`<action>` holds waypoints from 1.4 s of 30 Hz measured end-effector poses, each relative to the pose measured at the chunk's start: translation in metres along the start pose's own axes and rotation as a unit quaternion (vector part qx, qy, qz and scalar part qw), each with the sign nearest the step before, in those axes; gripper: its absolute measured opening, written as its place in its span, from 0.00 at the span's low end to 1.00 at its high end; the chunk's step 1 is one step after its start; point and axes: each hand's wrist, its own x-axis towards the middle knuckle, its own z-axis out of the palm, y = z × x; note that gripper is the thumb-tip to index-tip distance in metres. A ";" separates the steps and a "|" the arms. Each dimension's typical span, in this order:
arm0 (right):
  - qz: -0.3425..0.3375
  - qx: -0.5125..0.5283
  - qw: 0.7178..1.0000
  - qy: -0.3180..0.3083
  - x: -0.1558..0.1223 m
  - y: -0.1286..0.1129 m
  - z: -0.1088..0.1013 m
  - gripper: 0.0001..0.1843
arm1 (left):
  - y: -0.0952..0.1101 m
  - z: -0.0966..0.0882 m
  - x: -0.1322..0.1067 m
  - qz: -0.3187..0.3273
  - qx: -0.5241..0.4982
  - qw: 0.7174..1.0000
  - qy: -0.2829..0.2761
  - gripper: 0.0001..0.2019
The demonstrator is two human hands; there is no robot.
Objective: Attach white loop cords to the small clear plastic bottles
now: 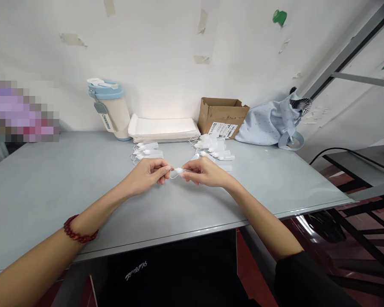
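My right hand (203, 171) is closed around the body of a small translucent white dropper bottle (178, 171), held sideways just above the table with its nozzle end toward the left. At that end my left hand (151, 172) pinches the bottle's small cap, mostly hidden by the fingertips. A thin strap loops below, between the left fingers and the bottle's neck. Behind my left hand lies a small group of similar bottles (151, 146). A larger pile of bottles (218, 147) lies behind my right hand, partly covered by it.
On the grey table (67, 179), a stack of white trays (164, 128) stands against the wall, between a cream and blue tumbler (113, 111) and an open cardboard box (222, 113). A light blue cloth bag (265, 123) lies right of the box. Metal framing (339, 64) rises at the right.
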 end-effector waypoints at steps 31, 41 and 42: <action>-0.010 0.025 0.995 0.091 0.001 0.004 -0.004 0.18 | 0.005 -0.013 0.001 0.008 -0.005 0.999 0.033 0.13; -0.024 -0.011 0.992 0.127 0.003 0.006 0.004 0.16 | 0.004 -0.001 -0.002 -0.003 0.002 0.999 0.036 0.12; -0.025 -0.015 0.992 0.126 0.003 0.006 0.004 0.15 | 0.003 -0.001 -0.002 -0.003 0.003 0.999 0.034 0.12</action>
